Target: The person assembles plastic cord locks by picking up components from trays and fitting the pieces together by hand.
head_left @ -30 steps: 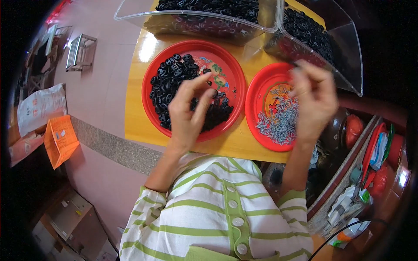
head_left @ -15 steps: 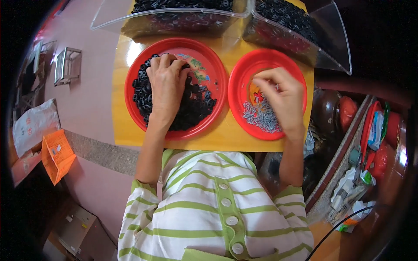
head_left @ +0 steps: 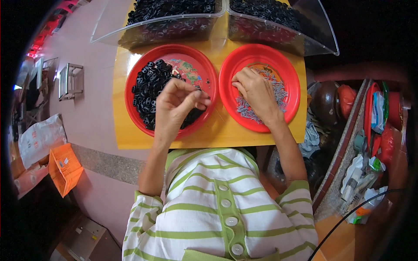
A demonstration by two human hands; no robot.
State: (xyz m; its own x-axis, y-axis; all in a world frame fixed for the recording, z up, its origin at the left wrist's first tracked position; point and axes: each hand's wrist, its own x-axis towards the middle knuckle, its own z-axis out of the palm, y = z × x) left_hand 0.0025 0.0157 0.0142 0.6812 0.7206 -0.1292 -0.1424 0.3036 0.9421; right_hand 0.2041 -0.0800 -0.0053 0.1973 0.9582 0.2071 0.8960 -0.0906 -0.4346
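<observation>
My left hand (head_left: 176,104) is raised over the right side of a red plate (head_left: 130,114), its thumb and fingertips pinched on a small black plastic piece that barely shows. Many black plastic pieces (head_left: 146,89) with holes in them lie heaped on that plate. Over a second red plate (head_left: 230,61), my right hand (head_left: 257,90) is closed with its fingertips pressed together and pointing left. Whatever they hold is hidden. Small grey metal pins (head_left: 279,92) are scattered on this plate, around and under the hand.
Both plates stand on a yellow tabletop (head_left: 209,140). Behind them are two clear bins, a left bin (head_left: 170,32) and a right bin (head_left: 270,35), full of black pieces. A metal stool (head_left: 69,81) and an orange bag (head_left: 65,169) are at the left; jars and bags crowd the right.
My left hand has come up off the heap and shifted right, fingers now pinched. The right hand has moved left and turned over the pins. The whole view has shifted slightly.
</observation>
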